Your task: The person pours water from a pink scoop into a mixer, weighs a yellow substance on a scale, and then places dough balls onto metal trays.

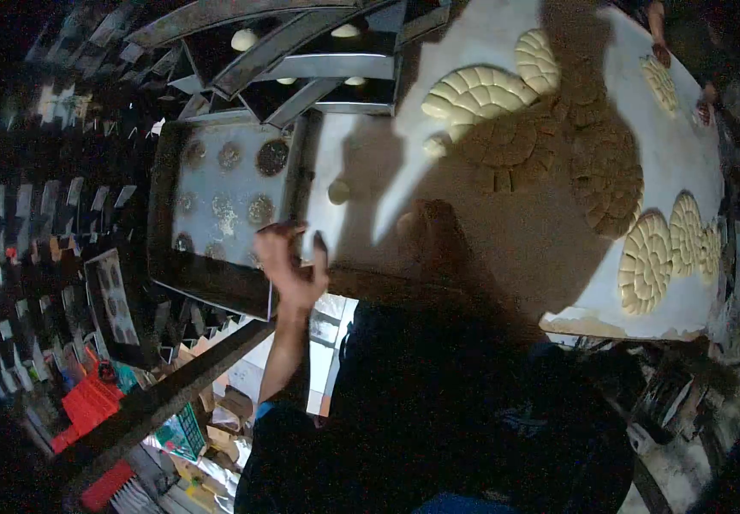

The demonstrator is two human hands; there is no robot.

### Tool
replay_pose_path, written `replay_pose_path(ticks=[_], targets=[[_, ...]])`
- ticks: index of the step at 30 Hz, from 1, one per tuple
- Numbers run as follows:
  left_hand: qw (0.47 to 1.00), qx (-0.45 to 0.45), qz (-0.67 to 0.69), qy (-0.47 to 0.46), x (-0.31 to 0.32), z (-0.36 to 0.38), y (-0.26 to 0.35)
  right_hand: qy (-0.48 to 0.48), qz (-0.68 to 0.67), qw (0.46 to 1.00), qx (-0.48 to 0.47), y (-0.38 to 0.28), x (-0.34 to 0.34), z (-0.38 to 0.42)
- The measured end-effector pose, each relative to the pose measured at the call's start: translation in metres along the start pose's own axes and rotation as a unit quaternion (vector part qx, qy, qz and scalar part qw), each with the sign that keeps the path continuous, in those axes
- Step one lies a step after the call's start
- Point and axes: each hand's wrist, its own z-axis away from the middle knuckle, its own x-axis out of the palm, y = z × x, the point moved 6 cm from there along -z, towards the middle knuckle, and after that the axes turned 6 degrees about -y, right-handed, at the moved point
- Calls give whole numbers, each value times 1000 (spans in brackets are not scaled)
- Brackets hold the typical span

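My left hand (291, 264) is raised at the near right corner of a dark-rimmed baking tray (207, 193), its thumb spread away from its bent fingers and nothing visible between them. My right hand (428, 233) is low over the table in deep shadow, and its fingers are too dim to make out. A pale dough ball (338, 191) lies on the table between the hands, and another dough ball (435, 146) sits farther back. Several round spots, some dark and some pale and speckled, show on the tray's light surface.
Clusters of cut dough pieces (477, 92) cover parts of the white table (378, 146), with more dough clusters (644, 261) at the right. Metal racks (327, 67) stand behind the tray. Another person's hand (660, 53) is at the far right. A red crate (92, 398) sits lower left.
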Motion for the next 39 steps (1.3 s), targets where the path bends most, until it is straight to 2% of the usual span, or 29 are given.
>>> replay_pose_path(ticks=[2, 5, 6, 8, 9, 11, 12, 14, 15, 17, 18, 19, 20, 21, 22, 24, 25, 26, 27, 28, 30, 31, 32, 34, 36, 37, 38, 39], targets=[[995, -12, 6, -102, 34, 1, 22, 0, -19, 1000, -16, -6, -8, 1], [960, -103, 113, -236, 89, 8, 29, -24, -27, 999, -1, 3, -19, 7], [956, -93, 135, -242, 102, 13, 29, -24, -24, 999, 13, 10, -24, 13], [964, -18, 54, -259, 129, 22, 23, -8, -9, 999, 52, 24, -36, 24], [965, -15, 54, -258, 141, 24, 21, -1, -7, 997, 76, 30, -42, 31], [951, 18, 148, -270, 167, 27, 24, 13, -15, 993, 119, 40, -51, 42], [952, 18, 148, -266, 178, 29, 23, 16, -28, 990, 139, 43, -52, 48], [908, 106, -62, -401, 207, 40, 25, 35, -110, 982, 152, 58, -40, 59], [914, 92, -70, -390, 197, 36, 24, 26, -112, 984, 134, 51, -39, 56], [927, -25, 156, -341, 167, 28, 16, 67, -187, 964, 178, 40, -37, 52], [932, -40, 153, -326, 155, 25, 12, 51, -188, 967, 162, 24, -31, 41], [848, -193, 385, -309, 149, 27, 0, 57, -230, 962, 138, 6, -27, 29], [692, -319, 592, -264, 141, 32, -6, 62, -271, 953, 118, -12, -23, 16], [774, -187, 567, -210, 103, 18, -4, 49, -270, 955, 109, -30, -18, -1], [776, -190, 569, -195, 82, 17, -8, 47, -256, 964, 61, -55, -16, -21], [734, -256, 615, -131, 45, 19, -26, 37, -226, 973, -41, -107, -7, -64], [748, -278, 595, -95, 19, 21, -38, 30, -212, 972, -93, -133, 2, -83], [738, -296, 604, -47, 5, 28, -57, 22, -198, 969, -146, -158, 15, -97], [722, -306, 620, -6, -15, 34, -69, -4, -226, 970, -91, -166, 36, -103], [704, -315, 636, 34, -35, 42, -79, -23, -221, 970, -101, -180, 49, -112], [751, -322, 572, 77, -69, 68, -112, -102, -401, 910, -1, -191, 83, -128], [770, -317, 540, 119, -87, 82, -125, -125, -439, 889, 41, -198, 98, -137], [789, -312, 505, 159, -109, 93, -137, -145, -399, 904, 47, -199, 109, -150], [753, -333, 513, 243, -139, 123, -165, -136, -362, 922, 28, -193, 132, -179], [772, -345, 433, 311, -157, 163, -198, -191, -224, 956, -11, -182, 156, -210], [773, -352, 408, 334, -168, 176, -206, -179, -202, 961, -61, -167, 178, -222], [773, -359, 382, 357, -176, 187, -210, -181, -198, 961, -65, -170, 186, -236], [753, -363, 396, 379, -180, 196, -215, -172, -100, 969, -149, -180, 191, -243]])
